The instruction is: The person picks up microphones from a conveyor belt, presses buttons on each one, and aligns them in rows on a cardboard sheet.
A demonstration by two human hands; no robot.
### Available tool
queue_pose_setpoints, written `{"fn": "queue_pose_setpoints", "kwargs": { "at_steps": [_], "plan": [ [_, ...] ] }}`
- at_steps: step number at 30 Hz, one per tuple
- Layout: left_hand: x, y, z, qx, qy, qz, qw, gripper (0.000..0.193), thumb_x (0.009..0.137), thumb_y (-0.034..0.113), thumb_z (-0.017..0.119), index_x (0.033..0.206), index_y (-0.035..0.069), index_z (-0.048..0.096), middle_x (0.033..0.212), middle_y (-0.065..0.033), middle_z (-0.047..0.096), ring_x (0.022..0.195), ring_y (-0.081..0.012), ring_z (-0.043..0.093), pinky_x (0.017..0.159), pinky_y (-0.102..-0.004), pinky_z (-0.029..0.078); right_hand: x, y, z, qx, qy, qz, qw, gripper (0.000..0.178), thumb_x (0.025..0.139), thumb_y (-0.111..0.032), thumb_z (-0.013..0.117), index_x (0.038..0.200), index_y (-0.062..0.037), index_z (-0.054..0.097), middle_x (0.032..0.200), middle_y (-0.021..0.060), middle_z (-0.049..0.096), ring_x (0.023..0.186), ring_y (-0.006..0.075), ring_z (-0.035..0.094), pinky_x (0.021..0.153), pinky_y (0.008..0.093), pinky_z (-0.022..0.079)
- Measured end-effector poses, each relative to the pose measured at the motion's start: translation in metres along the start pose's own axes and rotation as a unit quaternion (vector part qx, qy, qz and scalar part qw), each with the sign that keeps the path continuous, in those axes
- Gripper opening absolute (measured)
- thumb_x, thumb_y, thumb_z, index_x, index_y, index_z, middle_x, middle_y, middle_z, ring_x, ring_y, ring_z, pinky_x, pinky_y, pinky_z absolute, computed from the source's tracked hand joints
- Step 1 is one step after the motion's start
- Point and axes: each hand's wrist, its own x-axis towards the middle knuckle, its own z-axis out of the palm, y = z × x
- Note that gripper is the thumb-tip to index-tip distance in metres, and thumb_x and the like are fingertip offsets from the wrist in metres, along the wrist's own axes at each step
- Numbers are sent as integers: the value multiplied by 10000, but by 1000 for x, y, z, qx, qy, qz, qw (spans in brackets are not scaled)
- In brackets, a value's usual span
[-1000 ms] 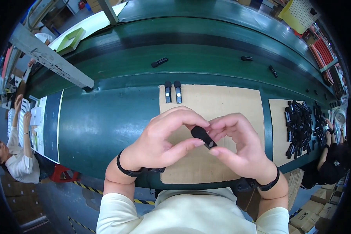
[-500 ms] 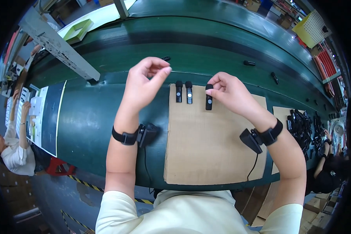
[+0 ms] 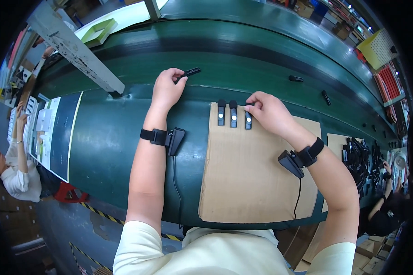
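Three small black clip-on microphones with dark foam tips stand in a row along the far edge of a cardboard sheet (image 3: 257, 183): a left microphone (image 3: 221, 115), a middle microphone (image 3: 234, 117) and a right microphone (image 3: 248, 120). At the foam end of the right one, my right hand (image 3: 270, 112) pinches with thumb and forefinger. My left hand (image 3: 169, 88) reaches farther out over the green bench, its fingertips closed on the near end of another black microphone (image 3: 192, 71). That one points away to the right; its gripped end is hidden by my fingers.
More microphones lie on the green belt, one dark microphone (image 3: 296, 79) among them. A black pile (image 3: 357, 160) fills another cardboard piece at right. A metal post (image 3: 78, 50) rises at left. Co-workers sit at both sides. Cables trail from my wrist straps.
My left hand has moved out to the black microphone and closed on its end. The right microphone has come in closer beside the other two, with my right hand at its top.
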Motion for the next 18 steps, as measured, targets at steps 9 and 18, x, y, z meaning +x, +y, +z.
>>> {"fn": "queue_pose_setpoints", "kwargs": {
  "at_steps": [9,18],
  "plan": [
    [31,-15,13,213,-35,-43,975,305,812,197,710,1079,57,663,1055,-144,659,1069,-339,605,926,-425,486,-51,-15,-14,88,40,-97,991,339,892,-94,668,1203,-30,551,764,-6,531,658,91,487,618,250,427],
    [16,17,-8,69,-31,-44,996,237,816,138,695,1035,53,664,896,-107,680,883,-256,654,793,-351,517,-136,-27,-32,154,47,-167,973,402,860,17,643,1245,-41,541,948,20,573,749,78,490,706,226,421]
  ]
}}
